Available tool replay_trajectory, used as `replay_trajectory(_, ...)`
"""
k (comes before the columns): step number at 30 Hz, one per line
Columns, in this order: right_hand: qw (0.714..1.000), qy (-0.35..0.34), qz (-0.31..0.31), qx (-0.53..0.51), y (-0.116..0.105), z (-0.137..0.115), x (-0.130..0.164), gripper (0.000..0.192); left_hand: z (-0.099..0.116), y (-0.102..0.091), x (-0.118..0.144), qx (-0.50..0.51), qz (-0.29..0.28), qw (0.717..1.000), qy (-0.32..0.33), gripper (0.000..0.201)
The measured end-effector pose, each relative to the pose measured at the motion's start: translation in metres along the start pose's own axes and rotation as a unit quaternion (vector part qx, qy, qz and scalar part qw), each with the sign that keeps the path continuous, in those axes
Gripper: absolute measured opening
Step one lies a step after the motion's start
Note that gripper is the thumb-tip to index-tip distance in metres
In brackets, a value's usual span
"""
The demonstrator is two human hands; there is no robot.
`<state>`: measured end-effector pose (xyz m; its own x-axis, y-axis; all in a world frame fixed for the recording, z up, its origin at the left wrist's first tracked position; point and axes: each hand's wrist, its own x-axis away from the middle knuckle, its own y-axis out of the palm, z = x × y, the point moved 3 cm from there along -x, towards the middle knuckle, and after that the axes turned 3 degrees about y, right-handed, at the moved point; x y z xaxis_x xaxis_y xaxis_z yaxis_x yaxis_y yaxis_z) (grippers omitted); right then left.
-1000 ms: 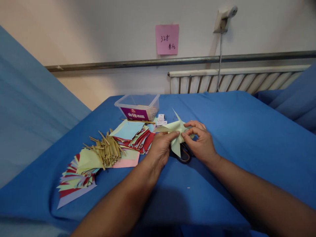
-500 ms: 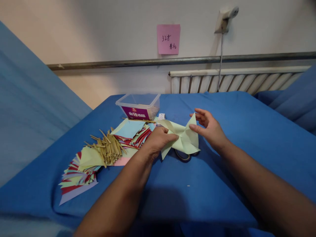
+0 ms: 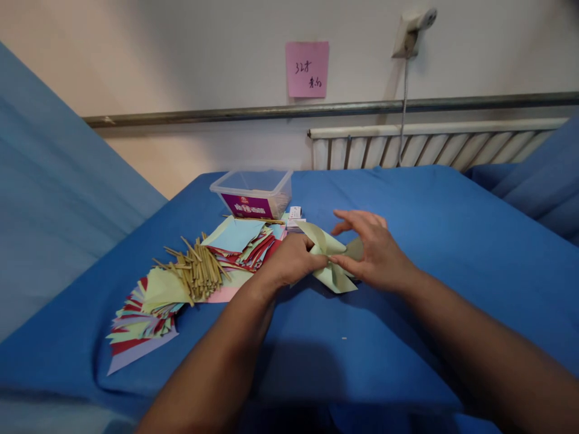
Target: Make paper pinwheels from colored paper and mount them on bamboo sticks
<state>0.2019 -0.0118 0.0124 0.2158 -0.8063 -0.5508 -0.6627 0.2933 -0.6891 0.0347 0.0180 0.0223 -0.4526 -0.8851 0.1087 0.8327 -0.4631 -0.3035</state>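
Note:
A pale green paper pinwheel [image 3: 333,278] is held above the table, its blades curled in toward the middle. My left hand [image 3: 293,260] is closed on its left side, thumb pressed near the centre. From the right, my right hand [image 3: 377,250] presses its thumb at the same centre and pins a folded blade. Its other fingers arch above the paper, and the fingertips behind it are hidden.
To the left lie a bundle of thin tan sticks [image 3: 202,271], a stack of coloured paper squares [image 3: 237,235] and a fanned pile of coloured paper [image 3: 145,322]. Behind stand a clear plastic box [image 3: 253,187] and small white boxes [image 3: 295,213]. Blue cloth [image 3: 452,241] covers the table.
My right hand has moved left and brought its thumb to the pinwheel's centre, folding the right blade in. The paper has tilted, and the black scissor handles beneath it are now mostly hidden.

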Motion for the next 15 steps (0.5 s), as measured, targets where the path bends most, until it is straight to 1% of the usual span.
replay_trajectory(3,0.997,0.046,-0.052,-0.042,0.008,0.002,0.001,0.058,-0.002,0.001,0.0,-0.053,-0.025,0.998,0.031,0.021)
replay_trajectory(6,0.988,0.089,-0.08,-0.101,0.014,0.005,0.002,0.049,-0.004,0.001,-0.001,-0.059,-0.029,0.997,0.041,0.024)
replay_trajectory(8,0.976,0.118,-0.097,-0.158,0.017,0.006,0.002,0.044,-0.005,0.002,0.0,-0.055,-0.036,0.997,0.046,0.027)
replay_trajectory(10,0.952,0.155,-0.12,-0.235,0.02,0.007,0.003,0.04,-0.004,0.003,0.0,-0.055,-0.036,0.996,0.053,0.03)
replay_trajectory(12,0.92,0.193,-0.132,-0.314,0.023,0.007,0.004,0.038,-0.002,0.002,0.001,-0.059,-0.027,0.996,0.058,0.028)
replay_trajectory(15,0.884,0.232,-0.111,-0.391,0.026,0.007,0.004,0.037,-0.002,0.002,0.001,-0.066,-0.015,0.996,0.058,0.023)
